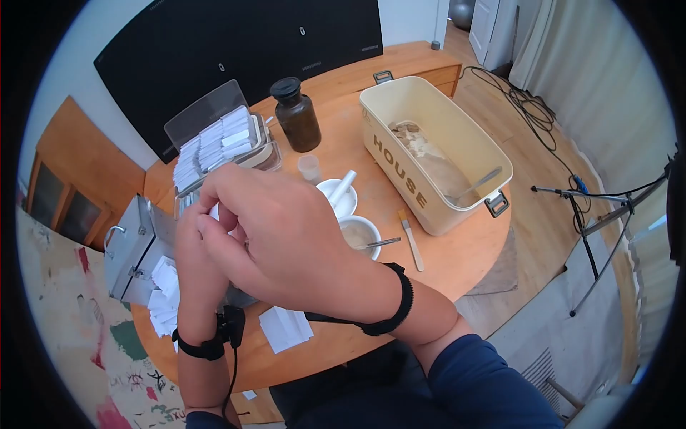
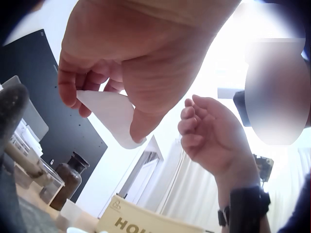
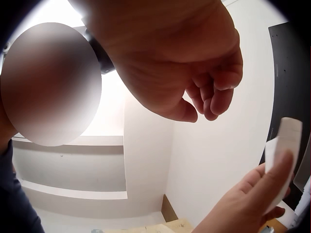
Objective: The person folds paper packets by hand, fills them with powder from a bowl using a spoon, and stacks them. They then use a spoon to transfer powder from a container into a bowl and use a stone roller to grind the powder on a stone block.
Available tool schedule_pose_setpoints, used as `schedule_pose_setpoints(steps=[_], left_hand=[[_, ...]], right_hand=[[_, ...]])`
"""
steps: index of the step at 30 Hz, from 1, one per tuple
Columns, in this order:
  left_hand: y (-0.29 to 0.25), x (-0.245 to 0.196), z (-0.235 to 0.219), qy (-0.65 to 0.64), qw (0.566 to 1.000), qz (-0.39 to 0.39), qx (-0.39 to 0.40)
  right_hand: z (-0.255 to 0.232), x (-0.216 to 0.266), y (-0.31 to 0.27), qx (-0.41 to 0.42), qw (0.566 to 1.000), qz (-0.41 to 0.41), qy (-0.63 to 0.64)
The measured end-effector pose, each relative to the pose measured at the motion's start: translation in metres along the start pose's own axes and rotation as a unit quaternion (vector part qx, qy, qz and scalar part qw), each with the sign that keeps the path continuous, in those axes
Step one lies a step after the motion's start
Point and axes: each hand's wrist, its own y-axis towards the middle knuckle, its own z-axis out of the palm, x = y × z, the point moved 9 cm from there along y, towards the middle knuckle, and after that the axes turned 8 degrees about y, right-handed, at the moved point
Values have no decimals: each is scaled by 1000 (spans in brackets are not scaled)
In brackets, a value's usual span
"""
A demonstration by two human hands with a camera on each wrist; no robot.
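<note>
The paper [image 2: 112, 116], pinched in the left hand [image 1: 199, 264] above the table [image 1: 325, 325], slants lengthwise from upper left to lower right in the left wrist view. Beside it, the right hand [image 1: 293, 232] is empty, fingers loosely curled.

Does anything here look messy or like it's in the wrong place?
A little! White paper slips lie in a jumbled heap by the metal case, while the ones in the open box stand in rows. A small white scrap lies beyond the table's near edge, maybe dropped. I see nothing broken.
</note>
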Motion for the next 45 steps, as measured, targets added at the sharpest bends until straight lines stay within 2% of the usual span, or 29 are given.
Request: schedule_pose_setpoints(steps=[1, 2, 3, 4, 5, 7, 9, 11, 12, 16, 18, 21, 24, 30, 32, 33, 34, 35, 36, 37, 38, 39, 41, 43, 45], left_hand=[[-2, 11, -9, -14, 998, 11, -57], [-2, 21, -7, -17, 998, 9, -56], [0, 35, -4, -187, 981, -9, -49], [-1, 46, 0, -351, 935, -29, -40], [-3, 49, -2, -354, 934, -29, -44], [-8, 44, 2, -393, 919, -10, 12], [-14, 48, 2, -398, 916, -6, 38], [-21, 39, 8, -474, 876, 7, 90], [-24, 41, 9, -459, 883, 8, 98], [-27, 52, 12, -485, 868, -11, 107], [-25, 60, 7, -486, 867, -12, 108], [-26, 59, 3, -504, 858, -13, 95], [-26, 59, 8, -509, 852, -10, 119], [-20, 65, 17, -512, 851, -31, 113], [-19, 62, 11, -435, 895, -17, 98], [-17, 55, -3, -368, 929, 14, 41], [-17, 61, -5, -367, 930, 29, -3], [-20, 60, -19, -319, 942, 65, -75], [-24, 50, -36, -229, 962, 105, -105], [-30, 40, -53, -156, 962, 160, -158], [-35, 36, -58, -124, 962, 159, -185], [-39, 38, -60, -140, 963, 140, -181], [-47, 30, -72, -88, 953, 165, -237], [-51, 26, -78, -83, 955, 167, -230], [-57, 24, -78, -81, 958, 170, -217]], right_hand=[[4, -1, -1, 3, 1000, 1, -1], [8, -3, -2, 9, 1000, 0, -10], [13, -4, -3, 15, 1000, -3, -20], [17, -7, -5, 19, 1000, -3, -21], [23, -12, -6, 36, 999, 9, -32], [34, -21, -9, 57, 997, 21, -41], [38, -21, -9, 42, 996, -8, -73], [45, -23, -10, 41, 996, -28, -79], [47, -21, -11, 36, 995, -48, -84], [57, -28, -16, 60, 994, -37, -88], [58, -40, -17, 39, 999, 18, -14], [65, -37, -18, 64, 997, -26, -30], [67, -38, -19, 82, 995, -26, -59], [67, -48, -17, 103, 993, -5, -62], [68, -51, -19, 122, 990, 2, -63], [72, -51, -19, 156, 985, -5, -69], [72, -54, -20, 152, 987, 17, -55], [73, -47, -17, 158, 985, 4, -66], [74, -50, -19, 156, 985, 38, -57], [76, -50, -19, 164, 984, 35, -62], [78, -46, -18, 168, 983, 43, -67], [81, -43, -18, 169, 981, 54, -82], [83, -42, -21, 185, 978, 65, -63], [84, -43, -23, 190, 976, 84, -66], [94, -37, -27, 238, 965, 51, -98]])
